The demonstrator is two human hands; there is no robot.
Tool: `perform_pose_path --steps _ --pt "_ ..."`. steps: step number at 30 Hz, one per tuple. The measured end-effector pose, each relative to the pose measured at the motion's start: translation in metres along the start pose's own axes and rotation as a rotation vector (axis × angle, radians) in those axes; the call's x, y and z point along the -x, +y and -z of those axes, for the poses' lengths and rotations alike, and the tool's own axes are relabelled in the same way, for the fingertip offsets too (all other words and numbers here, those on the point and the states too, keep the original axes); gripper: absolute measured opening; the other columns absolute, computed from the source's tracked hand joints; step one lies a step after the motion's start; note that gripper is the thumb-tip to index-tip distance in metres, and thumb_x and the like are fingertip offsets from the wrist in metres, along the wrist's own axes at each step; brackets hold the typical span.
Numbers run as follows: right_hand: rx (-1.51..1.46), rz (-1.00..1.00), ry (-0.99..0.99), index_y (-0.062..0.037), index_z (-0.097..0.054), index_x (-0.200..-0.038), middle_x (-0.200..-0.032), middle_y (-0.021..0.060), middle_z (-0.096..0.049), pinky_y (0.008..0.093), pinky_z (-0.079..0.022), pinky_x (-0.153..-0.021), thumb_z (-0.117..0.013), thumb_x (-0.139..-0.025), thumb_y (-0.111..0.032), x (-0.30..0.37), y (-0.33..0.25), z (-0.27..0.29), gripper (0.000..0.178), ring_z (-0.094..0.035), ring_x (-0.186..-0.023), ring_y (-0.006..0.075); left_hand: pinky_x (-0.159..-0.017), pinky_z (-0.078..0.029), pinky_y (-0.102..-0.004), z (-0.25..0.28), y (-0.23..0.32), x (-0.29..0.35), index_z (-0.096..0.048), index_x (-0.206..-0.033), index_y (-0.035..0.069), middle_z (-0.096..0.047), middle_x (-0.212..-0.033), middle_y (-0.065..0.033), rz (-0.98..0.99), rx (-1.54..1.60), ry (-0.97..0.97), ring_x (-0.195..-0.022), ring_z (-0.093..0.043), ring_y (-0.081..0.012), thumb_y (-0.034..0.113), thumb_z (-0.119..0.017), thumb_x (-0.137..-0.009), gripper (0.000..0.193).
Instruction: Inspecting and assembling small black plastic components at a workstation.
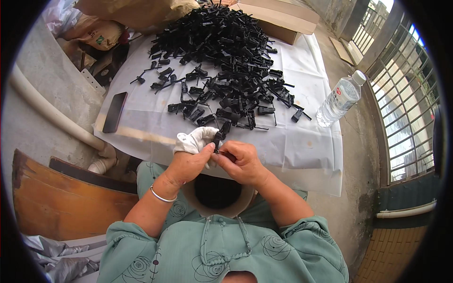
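Note:
My left hand, with a white glove over its fingers and a bare thumb, is closed around a small black plastic part. This part stands upright between thumb and fingers at the table's near edge. My right hand is bare, its thumb and forefinger pinched at the part's lower end; their tips hide what exactly they grip there. Just beyond both hands, a large heap of similar black plastic parts with thin stems spreads over the white-covered table. Below my hands, a pale round container with dark contents sits between my legs.
A dark phone lies at the table's left. At the right edge stands a clear water bottle. Behind the heap is an open cardboard box, with brown bags at the far left. A wooden board leans at lower left.

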State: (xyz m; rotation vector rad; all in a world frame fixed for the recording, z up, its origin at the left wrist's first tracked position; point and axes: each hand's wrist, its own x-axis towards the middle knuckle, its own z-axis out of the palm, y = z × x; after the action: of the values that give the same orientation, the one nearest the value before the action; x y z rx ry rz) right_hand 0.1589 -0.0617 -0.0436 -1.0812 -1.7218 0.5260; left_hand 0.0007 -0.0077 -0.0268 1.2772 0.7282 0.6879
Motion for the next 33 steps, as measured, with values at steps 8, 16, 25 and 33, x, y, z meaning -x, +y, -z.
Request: perform_pose_path --steps 8,16,25,33 --pt "-0.299 -0.348 -0.051 -0.0023 -0.055 -0.075 -0.062 -0.0045 -0.046 0.0226 -0.034 -0.051 -0.057 -0.088 -0.018 -0.004 -0.001 0.01 0.02 -0.038 -0.058 0.0052 -0.051 -0.046 -0.0191 -0.012 0.006 0.014 -0.046 -0.11 0.001 -0.055 -0.087 -0.0026 -0.048 -0.064 -0.009 -0.063 -0.051 -0.0043 0.0 -0.052 -0.084 0.027" --pt "-0.115 -0.293 -0.106 -0.0012 -0.054 -0.079 -0.062 0.004 -0.047 0.0265 -0.039 -0.054 -0.047 -0.093 -0.019 0.001 -0.002 0.004 0.024 -0.042 -0.059 0.0102 -0.062 -0.048 -0.0248 -0.01 -0.009 0.01 -0.053 -0.107 -0.002 -0.059 -0.084 -0.0066 -0.388 -0.544 0.132 -0.071 -0.056 -0.01 0.001 -0.055 -0.081 0.026" --pt "-0.208 -0.338 -0.102 -0.0021 -0.057 -0.088 -0.06 0.0047 -0.048 0.0266 -0.039 -0.052 -0.053 -0.09 -0.019 -0.003 -0.009 0.015 0.017 -0.044 -0.055 0.011 -0.078 -0.042 -0.0236 -0.01 -0.01 0.009 -0.044 -0.109 0.0 -0.051 -0.095 -0.0047 -0.31 -0.16 0.06 -0.086 -0.048 -0.0111 0.004 -0.055 -0.085 0.027" --pt "-0.021 -0.035 -0.076 -0.0024 -0.063 -0.087 -0.065 0.0096 -0.057 0.0291 -0.043 -0.054 -0.065 -0.078 -0.01 -0.001 0.004 0.026 0.012 -0.054 -0.057 0.0188 -0.055 -0.038 -0.0171 -0.006 0.001 0.01 -0.039 -0.121 0.005 -0.052 -0.09 -0.0017 -0.113 -0.066 0.028 -0.064 -0.042 -0.0041 0.005 -0.047 -0.09 0.032"
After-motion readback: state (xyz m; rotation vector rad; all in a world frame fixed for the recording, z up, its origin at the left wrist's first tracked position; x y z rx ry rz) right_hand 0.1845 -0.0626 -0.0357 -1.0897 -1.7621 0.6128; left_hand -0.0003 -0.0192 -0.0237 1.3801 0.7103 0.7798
